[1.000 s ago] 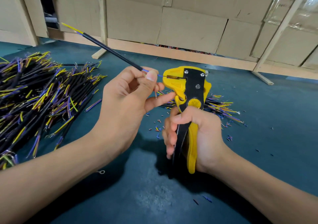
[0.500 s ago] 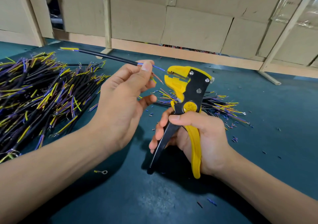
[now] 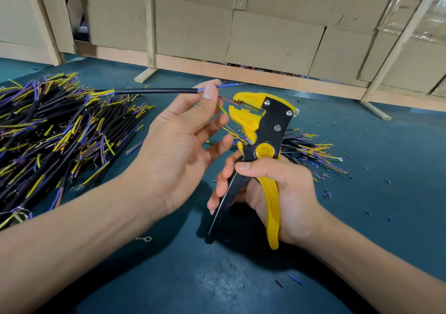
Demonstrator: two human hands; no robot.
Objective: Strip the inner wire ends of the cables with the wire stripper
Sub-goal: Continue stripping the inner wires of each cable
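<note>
My left hand [image 3: 178, 144] pinches a black cable [image 3: 154, 91] between thumb and forefinger, the cable lying level and pointing left. Its blue inner wire [image 3: 226, 85] sticks out to the right above the tool. A red inner wire [image 3: 226, 100] reaches into the jaws of the yellow and black wire stripper [image 3: 259, 130], and a yellow-green wire [image 3: 222, 109] hangs below. My right hand [image 3: 272, 193] grips the stripper's handles, which are spread apart, with the tool upright and its jaws facing left.
A big heap of black cables [image 3: 48, 130] with yellow and purple ends lies at the left. A smaller pile [image 3: 306, 149] lies behind the stripper. Insulation scraps [image 3: 325, 193] and a ring terminal [image 3: 147, 239] dot the dark green tabletop [image 3: 241, 277]. Cardboard boxes [image 3: 265, 36] stand behind.
The blue wire has come out of the jaws with a bared tip. The stripper's handles have spread open, the cable has tipped level, and the red wire now sits in the jaws.
</note>
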